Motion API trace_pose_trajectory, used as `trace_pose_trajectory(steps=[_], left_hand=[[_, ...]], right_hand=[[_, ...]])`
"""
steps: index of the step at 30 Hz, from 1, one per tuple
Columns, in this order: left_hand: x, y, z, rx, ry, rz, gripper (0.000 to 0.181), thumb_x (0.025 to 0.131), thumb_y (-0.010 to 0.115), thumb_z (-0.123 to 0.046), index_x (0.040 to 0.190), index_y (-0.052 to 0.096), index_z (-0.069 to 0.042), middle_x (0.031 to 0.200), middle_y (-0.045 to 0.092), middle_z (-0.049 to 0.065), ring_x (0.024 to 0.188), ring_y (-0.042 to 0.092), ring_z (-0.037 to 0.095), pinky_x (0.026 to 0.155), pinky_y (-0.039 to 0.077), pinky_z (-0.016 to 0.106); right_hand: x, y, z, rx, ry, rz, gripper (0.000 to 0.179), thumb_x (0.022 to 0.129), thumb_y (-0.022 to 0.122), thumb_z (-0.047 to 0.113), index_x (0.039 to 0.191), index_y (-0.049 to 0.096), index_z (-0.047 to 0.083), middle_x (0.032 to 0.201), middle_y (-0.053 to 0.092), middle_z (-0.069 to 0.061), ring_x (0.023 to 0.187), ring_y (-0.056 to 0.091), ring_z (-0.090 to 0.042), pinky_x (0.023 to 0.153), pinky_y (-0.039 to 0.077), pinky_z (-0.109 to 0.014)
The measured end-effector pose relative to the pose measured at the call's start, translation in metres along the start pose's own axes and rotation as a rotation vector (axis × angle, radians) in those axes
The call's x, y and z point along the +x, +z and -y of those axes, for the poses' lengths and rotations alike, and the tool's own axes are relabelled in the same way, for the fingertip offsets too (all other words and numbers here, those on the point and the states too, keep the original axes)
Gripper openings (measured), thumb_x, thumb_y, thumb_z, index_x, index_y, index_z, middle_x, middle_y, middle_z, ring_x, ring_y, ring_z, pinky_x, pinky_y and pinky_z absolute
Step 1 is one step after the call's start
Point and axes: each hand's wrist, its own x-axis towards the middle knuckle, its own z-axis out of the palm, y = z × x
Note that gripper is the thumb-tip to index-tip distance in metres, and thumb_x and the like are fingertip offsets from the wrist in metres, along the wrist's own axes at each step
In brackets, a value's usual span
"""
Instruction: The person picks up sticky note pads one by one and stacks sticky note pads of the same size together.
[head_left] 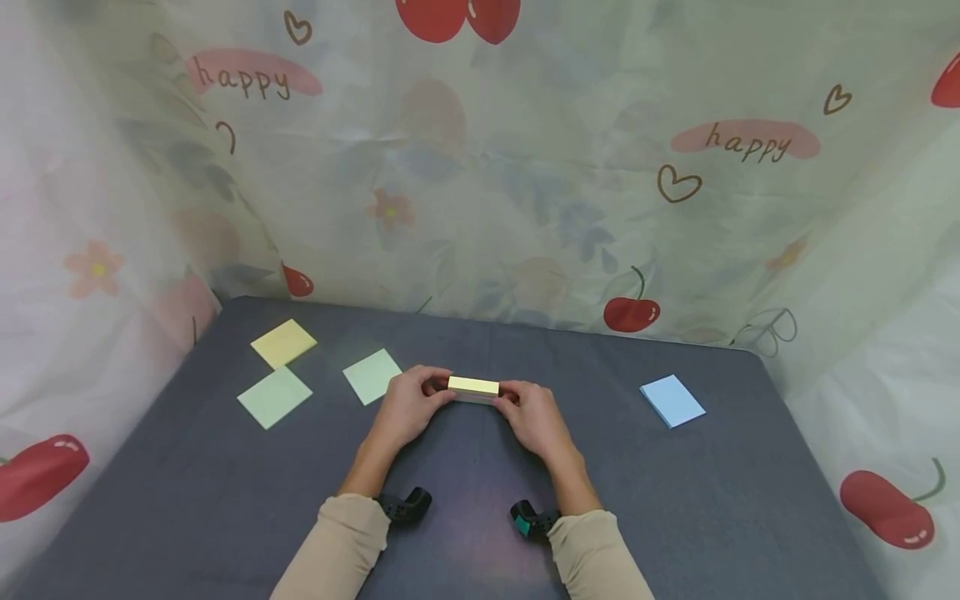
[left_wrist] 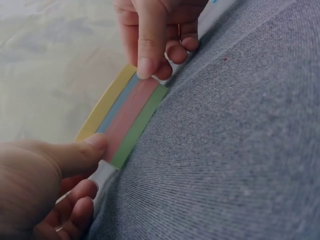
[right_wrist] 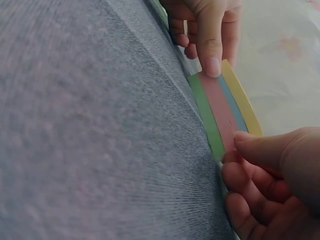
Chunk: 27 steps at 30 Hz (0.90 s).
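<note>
Between both hands is a stack of sticky note pads (head_left: 473,387), layered yellow, blue, pink and green from top to bottom. At its left end, my left hand (head_left: 410,404) pinches it, thumb on the near side. My right hand (head_left: 532,417) grips the opposite end in the same way. The left wrist view shows the layered edges of the stack (left_wrist: 131,110) facing the wrist, with the left thumb (left_wrist: 82,155) against them. From the right wrist, the stack (right_wrist: 220,110) appears low over the cloth, its underside hidden.
A pale green sheet or pad (head_left: 371,375) lies just beyond my left hand. Farther left are a yellow pad (head_left: 283,342) and another pale green one (head_left: 274,397), touching at a corner. A light blue pad (head_left: 672,401) lies right. Patterned curtains (head_left: 510,208) surround the dark cloth-covered table (head_left: 712,500).
</note>
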Motion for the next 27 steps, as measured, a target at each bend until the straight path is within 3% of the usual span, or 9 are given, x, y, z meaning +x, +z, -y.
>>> trace_pose_trajectory(steps=[6,13,20,27], left_hand=[[0.0,-0.001,0.001,-0.026,0.0,0.014,0.04,0.085,0.084,-0.028,0.122,0.073,-0.015,0.106,0.07,0.003,0.08,0.058,0.012,0.071,0.048,0.03],[-0.002,-0.004,0.001,-0.057,-0.009,0.032,0.047,0.086,0.083,-0.032,0.128,0.069,-0.016,0.115,0.067,0.005,0.085,0.06,0.014,0.073,0.05,0.033],[-0.007,-0.022,0.001,-0.029,-0.008,0.022,0.051,0.086,0.083,-0.035,0.131,0.067,-0.016,0.124,0.066,0.005,0.107,0.066,0.026,0.091,0.054,0.045],[-0.011,-0.048,0.006,0.049,0.037,-0.015,0.056,0.086,0.084,-0.032,0.134,0.065,-0.012,0.129,0.066,0.01,0.119,0.061,0.032,0.102,0.049,0.05]], right_hand=[[0.001,-0.005,0.001,0.046,0.035,0.033,0.04,0.096,0.072,0.026,0.13,0.068,0.007,0.098,0.072,-0.004,0.081,0.065,-0.012,0.076,0.054,-0.035],[-0.002,-0.012,0.006,0.055,0.043,0.059,0.052,0.096,0.072,0.034,0.14,0.06,0.009,0.113,0.064,-0.007,0.099,0.065,-0.021,0.087,0.054,-0.042],[-0.003,-0.014,0.013,-0.05,-0.001,0.058,0.058,0.096,0.07,0.041,0.145,0.056,0.011,0.132,0.058,-0.013,0.119,0.055,-0.031,0.098,0.048,-0.05],[-0.001,-0.016,0.032,-0.151,-0.047,0.094,0.062,0.098,0.066,0.047,0.15,0.051,0.016,0.144,0.052,-0.013,0.133,0.048,-0.035,0.105,0.046,-0.052]])
